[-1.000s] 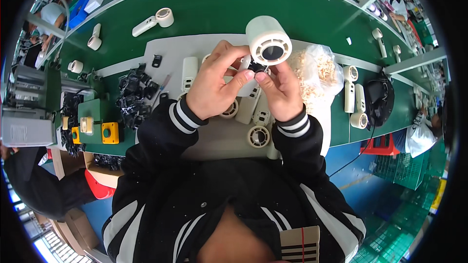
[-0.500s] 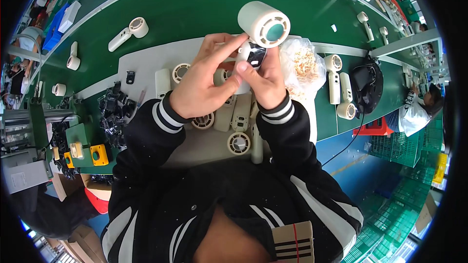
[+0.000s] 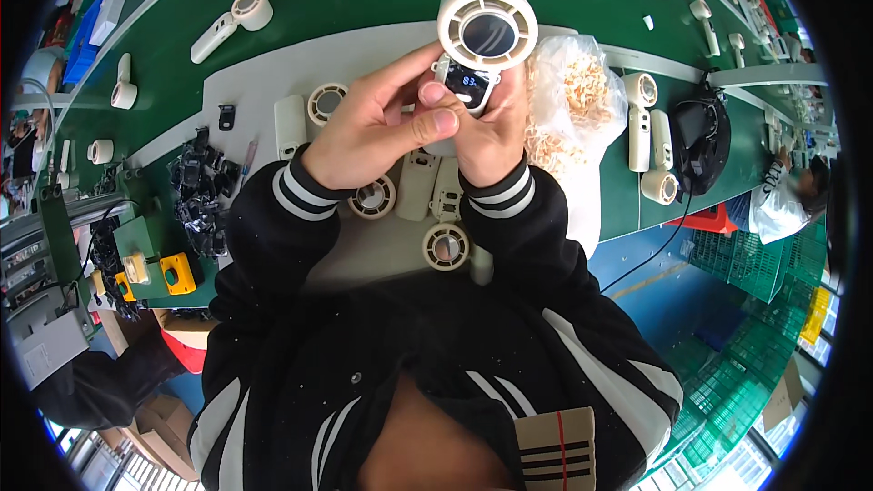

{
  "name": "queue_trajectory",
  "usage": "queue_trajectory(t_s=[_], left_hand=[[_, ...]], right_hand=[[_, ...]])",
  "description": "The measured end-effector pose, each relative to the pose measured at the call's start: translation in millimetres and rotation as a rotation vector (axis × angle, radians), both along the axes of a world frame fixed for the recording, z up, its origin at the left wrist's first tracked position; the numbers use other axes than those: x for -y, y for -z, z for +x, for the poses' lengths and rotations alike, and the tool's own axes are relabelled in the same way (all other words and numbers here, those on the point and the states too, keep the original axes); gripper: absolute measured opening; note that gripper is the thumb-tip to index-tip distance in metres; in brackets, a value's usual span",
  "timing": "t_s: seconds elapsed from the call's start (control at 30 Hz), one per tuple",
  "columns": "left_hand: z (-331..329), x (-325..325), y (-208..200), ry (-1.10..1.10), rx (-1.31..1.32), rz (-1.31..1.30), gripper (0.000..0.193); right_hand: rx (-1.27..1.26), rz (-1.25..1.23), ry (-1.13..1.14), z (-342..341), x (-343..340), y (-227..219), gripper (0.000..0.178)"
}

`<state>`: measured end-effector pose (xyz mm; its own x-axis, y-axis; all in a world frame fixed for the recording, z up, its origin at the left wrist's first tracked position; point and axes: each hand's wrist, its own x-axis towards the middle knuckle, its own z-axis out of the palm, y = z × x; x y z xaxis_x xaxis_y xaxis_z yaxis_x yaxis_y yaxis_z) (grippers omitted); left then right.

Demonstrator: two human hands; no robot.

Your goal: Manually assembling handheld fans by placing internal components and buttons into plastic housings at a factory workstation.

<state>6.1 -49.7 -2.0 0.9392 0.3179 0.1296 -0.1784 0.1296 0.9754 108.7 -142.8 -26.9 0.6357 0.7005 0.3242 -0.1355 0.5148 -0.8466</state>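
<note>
A cream handheld fan [image 3: 486, 32] is raised over the mat, its round grille head toward the far side and a small dark display lit on its handle. My right hand [image 3: 491, 132] is closed round the handle, thumb by the display. From the other side my left hand [image 3: 382, 127] closes on the handle too, its thumb reaching across toward the right thumb. Below my wrists more cream fans [image 3: 446, 245] lie on the grey mat [image 3: 259, 109], partly hidden by my hands and sleeves.
A plastic bag of small orange-and-white parts [image 3: 577, 95] stands right of my hands. Dark plastic pieces [image 3: 200, 191] are heaped at left. Farther right lie two fans [image 3: 639, 123] and a black bag [image 3: 700, 141]. A yellow button box [image 3: 177, 274] sits at lower left.
The fan has tilted, so its grille now faces me more. Its display has lit up. My left thumb has moved across toward the right thumb.
</note>
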Motion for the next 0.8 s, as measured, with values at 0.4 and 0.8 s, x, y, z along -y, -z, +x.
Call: queue_trajectory(t_s=[0.4, 0.8], left_hand=[[11.8, 10.3, -2.3, -0.086, 0.042, 0.061, 0.061], [49.0, -37.4, 29.9, -0.311, -0.033, 0.317, 0.041]], right_hand=[[-0.004, 0.042, 0.005, 6.6, 3.0, -2.3, 0.048], [0.622, -0.469, 0.089, 51.4, 39.1, -28.7, 0.054]])
